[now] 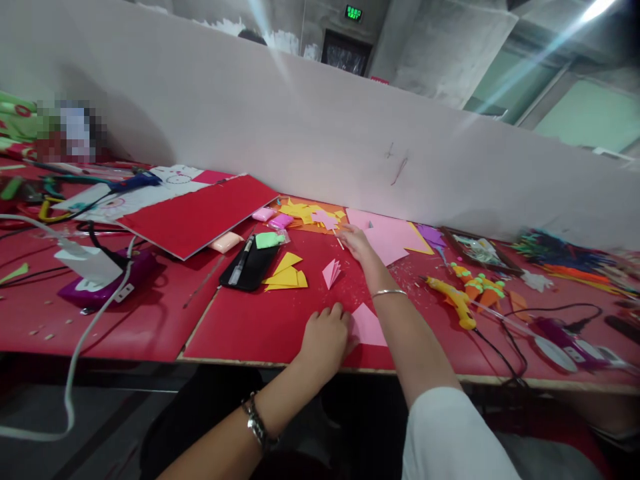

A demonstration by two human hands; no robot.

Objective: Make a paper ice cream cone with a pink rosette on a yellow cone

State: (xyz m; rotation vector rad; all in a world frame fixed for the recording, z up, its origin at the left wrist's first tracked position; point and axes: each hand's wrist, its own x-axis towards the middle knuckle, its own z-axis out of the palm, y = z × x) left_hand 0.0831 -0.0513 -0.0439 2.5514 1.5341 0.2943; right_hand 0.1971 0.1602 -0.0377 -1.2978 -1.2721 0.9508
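A pink paper piece [369, 325] lies flat near the front edge of the red table [240, 333], partly hidden by the right forearm. The left hand [325, 333] rests at its left side with fingers bent; whether they pinch the paper I cannot tell. Just beyond that hand stands a folded pink piece [331, 273], its pleats fanned out. Farther back, the right hand [355, 241] reaches out with its fingers partly curled beside a thin pale stick [339, 241]; whether it grips the stick is too small to tell. Ahead of these fingers are yellow paper scraps [300, 212] on an orange sheet, and a large pink sheet [385, 239] lies to their right. Left of the folded piece are stacked yellow pieces [287, 275], next to a black case [234, 277] bearing a pen [243, 260] and a green packet [270, 240]. A red board [200, 213] slants farther left, behind a purple power strip [145, 267] with a white charger [90, 265] on it. To the right of the right forearm lies a yellow glue gun [455, 303], near orange carrot-like shapes [475, 288]. A pale partition [320, 133] rises behind the table
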